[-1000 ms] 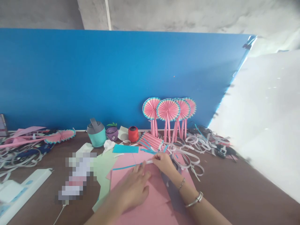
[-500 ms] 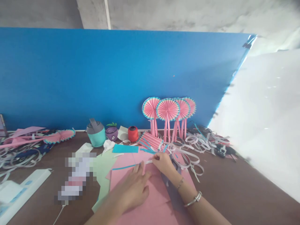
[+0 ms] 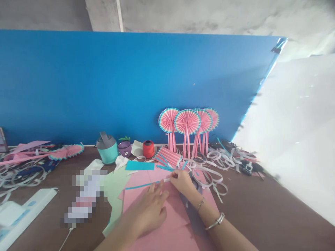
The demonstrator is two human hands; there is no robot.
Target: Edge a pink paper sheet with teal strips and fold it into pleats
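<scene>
Pink paper sheets (image 3: 167,232) lie stacked on the table in front of me. Flat on them, my left hand (image 3: 150,211) has its fingers spread, the tips at a narrow blue paper strip (image 3: 138,186) along the top sheet's far edge. A short white strip (image 3: 166,180) continues from the blue one toward the right. My right hand (image 3: 183,183) pinches the right end of this white strip between thumb and forefinger. Under my right forearm lies a dark grey object (image 3: 195,218), partly covered. Beyond my hands rests a blue paper rectangle (image 3: 140,166).
Several pink folding fans (image 3: 187,122) lean against the blue partition (image 3: 104,80). Loops of white strip (image 3: 214,167) litter the right side. At the back stand a teal cup (image 3: 108,151), a purple pot (image 3: 124,149) and a red thread spool (image 3: 148,150). A power strip (image 3: 28,216) lies left.
My left fingers have shifted very slightly, and a little less of the white strip shows between the hands. My right hand keeps its pinch in nearly the same place.
</scene>
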